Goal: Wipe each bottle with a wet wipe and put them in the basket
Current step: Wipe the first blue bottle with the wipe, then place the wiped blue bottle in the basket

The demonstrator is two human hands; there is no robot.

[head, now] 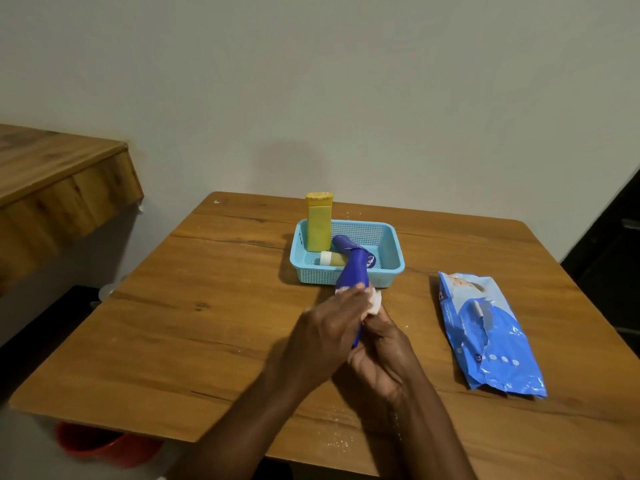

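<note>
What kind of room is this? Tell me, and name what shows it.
Probably a room in a home, though that is a guess: a small wooden table against a plain wall, a wooden counter at the left, and a red bucket on the floor beneath the table.

No text can be read anywhere. White print is seen on the blue wet-wipe pack (491, 332), right of the basket (394, 263), but it is too blurred to be made out. A white mark is seen on the dark blue bottle (369, 259) lying inside the basket; it cannot be read either. No label is legible on the yellow bottle (319, 225) standing in the basket's far left corner.
</note>
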